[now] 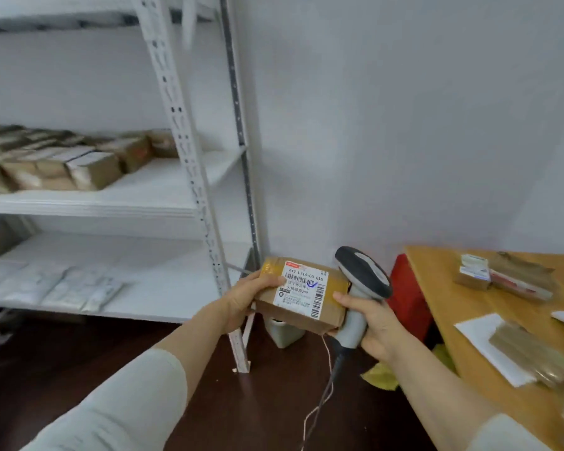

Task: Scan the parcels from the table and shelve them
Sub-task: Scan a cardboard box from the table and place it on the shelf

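Head view: at 6 o'clock the left hand grips a brown parcel, label up; the right hand wraps its fingers round the scanner at the parcel's 3 o'clock. Scanning seems in hand; next, aim at the barcode, then carry to the shelf at 9 o'clock

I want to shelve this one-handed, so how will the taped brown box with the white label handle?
Probably stiff: the box shows straight edges while the left hand grips one end. Likely light for its size, since the right hand also grips the scanner. The glossy tape may be slightly slippery.
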`<state>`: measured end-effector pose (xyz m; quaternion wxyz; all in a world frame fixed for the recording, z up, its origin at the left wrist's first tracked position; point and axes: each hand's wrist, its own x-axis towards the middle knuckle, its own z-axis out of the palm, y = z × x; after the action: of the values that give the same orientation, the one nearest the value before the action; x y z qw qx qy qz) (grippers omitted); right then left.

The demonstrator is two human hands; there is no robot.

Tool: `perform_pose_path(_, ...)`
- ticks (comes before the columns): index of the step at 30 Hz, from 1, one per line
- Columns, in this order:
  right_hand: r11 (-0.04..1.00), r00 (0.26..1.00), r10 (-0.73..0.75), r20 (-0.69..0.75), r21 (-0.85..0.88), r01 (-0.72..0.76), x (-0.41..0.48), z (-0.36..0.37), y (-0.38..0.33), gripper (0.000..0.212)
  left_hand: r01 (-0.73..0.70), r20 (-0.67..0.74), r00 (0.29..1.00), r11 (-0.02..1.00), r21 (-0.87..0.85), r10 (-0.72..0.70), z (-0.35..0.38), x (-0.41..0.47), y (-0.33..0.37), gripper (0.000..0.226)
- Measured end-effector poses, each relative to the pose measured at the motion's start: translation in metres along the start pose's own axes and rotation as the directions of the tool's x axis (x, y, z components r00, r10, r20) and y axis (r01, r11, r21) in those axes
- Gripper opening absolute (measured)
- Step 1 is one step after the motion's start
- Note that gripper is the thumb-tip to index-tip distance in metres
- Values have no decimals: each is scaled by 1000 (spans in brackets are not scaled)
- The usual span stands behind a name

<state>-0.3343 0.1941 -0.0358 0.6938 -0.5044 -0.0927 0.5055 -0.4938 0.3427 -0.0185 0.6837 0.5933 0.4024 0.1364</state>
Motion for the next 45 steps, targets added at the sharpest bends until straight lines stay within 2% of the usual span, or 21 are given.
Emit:
perform_pose_path(3,997,996,74,57,-40,-71,32,97,43,57,-25,-96,995,999,-47,21,-104,-26,-1,27)
perform_pose_path(6,991,990,91,106,-105,-80,58,187,84,62,-71,-192,980,994,-87,53,-199,-47,-7,53)
perform_pose_path(10,986,992,32,124,-167,-11,84,276,120,52,-124,-292,953,983,-139,79,-288,-61,-10,60)
perform_pose_path(14,982,991,4,135,-186,21,110,331,125,40,-149,-288,953,974,-168,96,-344,-53,-3,68)
perform_pose_path(17,970,988,-26,153,-233,62,137,360,114,27,-177,-329,938,967,-185,109,-369,-33,6,55)
perform_pose_path(21,962,981,-63,184,-249,108,176,393,101,25,-224,-428,896,952,-209,117,-391,3,30,34)
perform_pose_path(25,976,964,-95,249,-167,139,210,419,84,24,-275,-529,840,937,-217,124,-408,39,62,48)
perform_pose_path(28,969,957,-128,259,-172,176,232,435,70,24,-308,-600,789,929,-204,130,-416,71,92,24)
perform_pose_path(29,963,956,-139,259,-188,191,239,440,65,23,-319,-621,772,927,-197,133,-419,83,101,22)
perform_pose_path(32,961,959,-158,236,-185,204,261,453,50,22,-318,-646,750,933,-167,140,-427,114,122,40)
perform_pose_path(34,958,961,-178,213,-185,218,273,461,42,28,-280,-632,765,947,-158,121,-436,137,129,55)
perform_pose_path(41,948,966,-245,81,-189,257,329,492,25,30,-291,-534,830,943,-164,163,-465,213,160,52)
perform_pose_path(43,950,968,-249,27,-187,249,348,506,23,30,-308,-528,821,947,-89,218,-479,239,166,64)
perform_pose_path(45,951,967,-252,-31,-195,242,368,522,20,27,-290,-485,825,954,74,289,-495,261,173,81)
